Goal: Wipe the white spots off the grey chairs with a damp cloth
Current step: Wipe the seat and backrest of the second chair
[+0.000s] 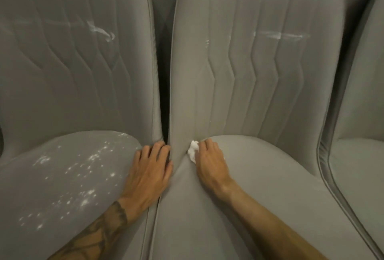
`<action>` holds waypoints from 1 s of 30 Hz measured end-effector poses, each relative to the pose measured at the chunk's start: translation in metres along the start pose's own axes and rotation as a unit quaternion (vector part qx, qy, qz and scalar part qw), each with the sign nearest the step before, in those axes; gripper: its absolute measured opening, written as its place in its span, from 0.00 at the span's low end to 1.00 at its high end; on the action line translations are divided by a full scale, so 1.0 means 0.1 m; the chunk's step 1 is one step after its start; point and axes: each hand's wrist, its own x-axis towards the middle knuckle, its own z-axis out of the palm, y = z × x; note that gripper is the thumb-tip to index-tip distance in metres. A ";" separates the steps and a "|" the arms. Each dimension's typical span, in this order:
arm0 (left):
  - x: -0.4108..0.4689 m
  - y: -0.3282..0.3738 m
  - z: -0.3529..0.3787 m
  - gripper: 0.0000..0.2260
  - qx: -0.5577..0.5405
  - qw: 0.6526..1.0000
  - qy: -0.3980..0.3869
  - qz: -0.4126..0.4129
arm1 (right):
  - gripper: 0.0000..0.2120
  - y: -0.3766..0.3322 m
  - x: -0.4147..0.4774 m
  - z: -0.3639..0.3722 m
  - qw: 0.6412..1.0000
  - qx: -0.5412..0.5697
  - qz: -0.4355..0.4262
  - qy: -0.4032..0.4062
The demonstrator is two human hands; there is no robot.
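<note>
Pinching the cloth into the crease of the middle chair, the right hand holds something seemingly soft, limp (best gripped bunched); left hand rests spread on the spotted chair.

Three grey padded chairs in a row. The middle chair has a white smear across its back and a few specks near the back's left edge. The chair left of it has white spots all over the seat, plus a smear on its back. The small white cloth is scrunched up in the middle chair's seat crease, on the left side.
</note>
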 end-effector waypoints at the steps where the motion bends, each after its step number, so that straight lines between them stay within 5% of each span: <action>1: 0.03 0.01 0.02 0.15 0.005 1.000 0.007 -0.003 | 0.13 0.11 0.10 -0.02 0.999 -0.001 0.035 0.002; 5: 0.17 0.05 0.04 0.18 0.007 0.998 0.046 -0.031 | 0.15 -0.13 0.24 -0.04 0.989 0.029 0.140 0.037; 11: 0.74 0.17 -0.07 0.25 0.003 0.987 0.133 -0.092 | 0.10 -0.10 0.19 -0.16 0.963 0.248 0.095 0.040; 16: 1.39 0.18 -0.29 0.29 -0.012 0.979 0.196 -0.050 | 0.09 -0.12 0.54 -0.56 0.931 0.316 0.070 0.166; 23: 2.19 0.03 -0.59 0.28 0.010 0.967 0.253 0.001 | 0.05 0.10 1.20 -1.39 0.912 0.241 -0.033 0.330; 26: 2.45 0.01 -0.72 0.28 0.015 0.964 0.264 0.010 | 0.06 0.41 1.50 -2.00 0.895 0.123 -0.087 0.419; 30: 2.80 0.04 -0.90 0.27 0.012 0.960 0.281 0.021 | 0.11 1.03 1.79 -2.69 0.884 -0.043 -0.057 0.462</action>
